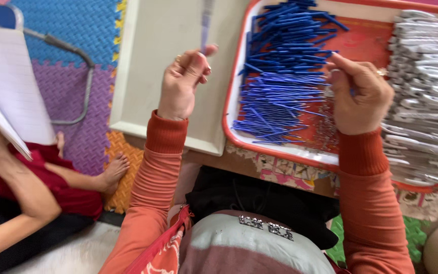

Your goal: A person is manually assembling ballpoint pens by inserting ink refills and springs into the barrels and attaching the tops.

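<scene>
My left hand (183, 81) is raised over a cream tray (158, 45) and pinches a thin pen barrel (206, 23) that points upward; the barrel is blurred. My right hand (358, 94) is closed in a loose fist over a red tray (280, 149), with a small blue piece just showing at its fingers. A heap of blue pen refills (285, 66) fills the red tray's left part. Small metal springs (325, 129) lie near its front. A stack of grey-white pen barrels (422, 96) fills the right part.
Both trays rest on a low table with a worn patterned edge (285, 170). Another person (31, 177) in red sits at the left on coloured foam mats (72, 86), holding lined paper (11, 76). A metal frame (84, 76) lies on the mats.
</scene>
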